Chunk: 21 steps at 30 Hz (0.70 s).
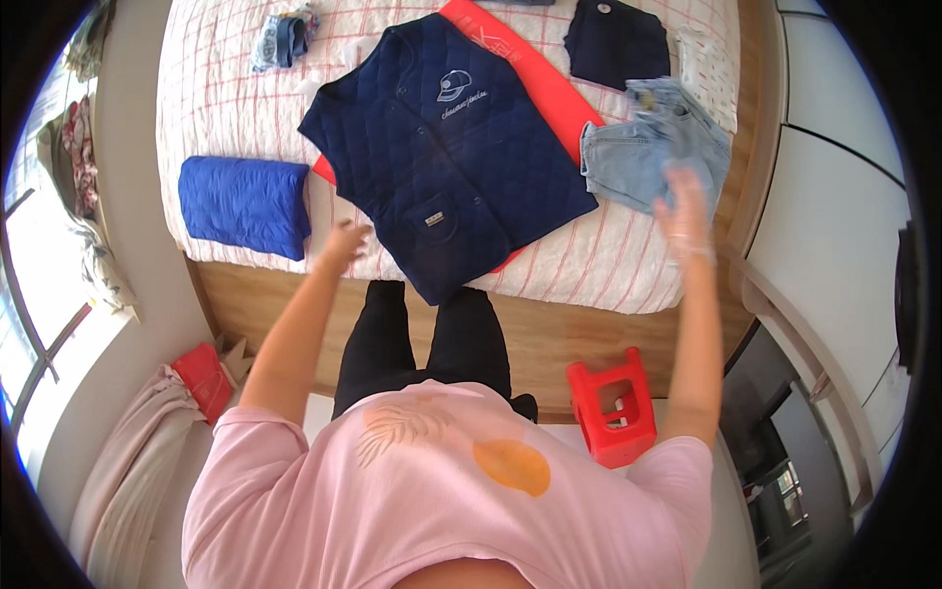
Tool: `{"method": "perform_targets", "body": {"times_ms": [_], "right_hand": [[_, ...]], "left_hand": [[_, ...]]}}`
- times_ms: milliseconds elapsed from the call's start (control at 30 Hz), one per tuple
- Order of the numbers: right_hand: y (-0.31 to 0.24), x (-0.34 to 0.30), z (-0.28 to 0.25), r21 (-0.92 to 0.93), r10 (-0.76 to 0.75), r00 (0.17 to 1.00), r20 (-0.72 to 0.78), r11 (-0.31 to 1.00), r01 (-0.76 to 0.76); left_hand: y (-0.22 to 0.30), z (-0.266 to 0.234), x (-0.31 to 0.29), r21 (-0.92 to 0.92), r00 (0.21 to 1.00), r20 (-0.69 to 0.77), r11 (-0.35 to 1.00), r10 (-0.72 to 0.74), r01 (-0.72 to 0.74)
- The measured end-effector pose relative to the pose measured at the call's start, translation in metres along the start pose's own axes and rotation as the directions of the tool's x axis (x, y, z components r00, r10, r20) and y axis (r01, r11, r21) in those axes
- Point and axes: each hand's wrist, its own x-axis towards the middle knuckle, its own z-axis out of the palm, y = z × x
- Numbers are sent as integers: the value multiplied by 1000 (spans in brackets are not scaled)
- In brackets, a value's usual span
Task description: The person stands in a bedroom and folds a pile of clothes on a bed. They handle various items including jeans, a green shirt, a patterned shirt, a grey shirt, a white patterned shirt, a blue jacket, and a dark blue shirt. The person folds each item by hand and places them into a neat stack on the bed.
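Observation:
A navy quilted vest (461, 157) lies spread out on the bed, its front up, with a cap design on the chest and a small pocket low down. My left hand (343, 245) hovers beside the vest's lower left edge, fingers loosely bent and apart, holding nothing. Over at the right, my right hand (685, 216) is blurred by motion, its fingers stretched out at the near edge of light blue denim jeans (628, 157). The upper part of the jeans is smeared too. Beneath the vest, a red flat board or sheet (549, 88) shows at its edges.
On the checked bedspread (245, 118) lie a folded blue quilted garment (245, 206), a small rolled bundle (285, 41) and a folded dark garment (616, 44). A red plastic stool (613, 407) stands by the wooden bed frame (549, 329). White cabinets (834, 196) line the right.

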Motion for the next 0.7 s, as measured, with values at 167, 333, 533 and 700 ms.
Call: {"method": "perform_targets", "body": {"times_ms": [167, 333, 533, 700], "right_hand": [[-44, 6, 132, 154, 126, 956, 267, 973, -171], [-31, 37, 155, -22, 274, 818, 506, 952, -306], [-55, 18, 148, -134, 303, 811, 501, 953, -273], [-42, -62, 158, 381, 202, 630, 750, 646, -661]], "left_hand": [[-61, 85, -7, -221, 973, 89, 948, -213, 228], [-64, 99, -12, -363, 989, 96, 922, -110, 138], [-43, 55, -49, -501, 955, 297, 847, -25, 178], [-42, 23, -83, -441, 948, 319, 885, -2, 150]]}}
